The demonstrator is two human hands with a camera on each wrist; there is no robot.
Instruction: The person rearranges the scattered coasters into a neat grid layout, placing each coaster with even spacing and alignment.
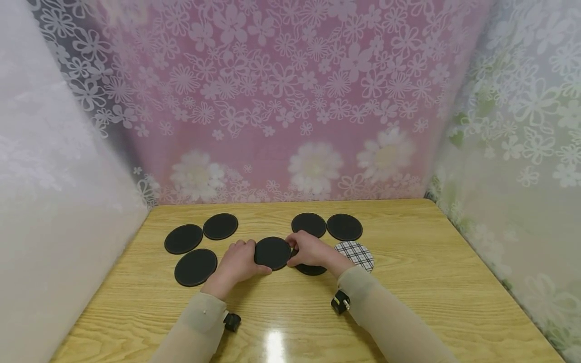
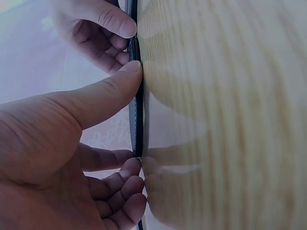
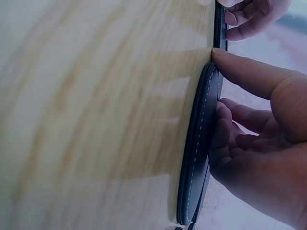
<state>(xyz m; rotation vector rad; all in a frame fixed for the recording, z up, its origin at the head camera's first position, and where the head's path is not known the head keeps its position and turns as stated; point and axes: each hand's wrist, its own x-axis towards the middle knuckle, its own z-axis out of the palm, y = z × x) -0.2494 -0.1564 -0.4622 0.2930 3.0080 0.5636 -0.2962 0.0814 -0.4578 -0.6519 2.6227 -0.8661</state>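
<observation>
A round black coaster lies at the middle of the table between both hands. My left hand grips it from the left, thumb at its front edge and fingers at its far left side. From the right, my right hand pinches the same coaster's edge between thumb and fingers. Beneath the right hand lies a second black coaster, partly covered; in the right wrist view this stitched coaster shows a layered rim, with curled fingers over it. A plaid white-and-black coaster sits by the right wrist, partly hidden.
On the left are three black coasters, the nearest close by the left wrist. Two more black coasters lie side by side at the back right. Floral curtains close off the wooden table at the back and sides.
</observation>
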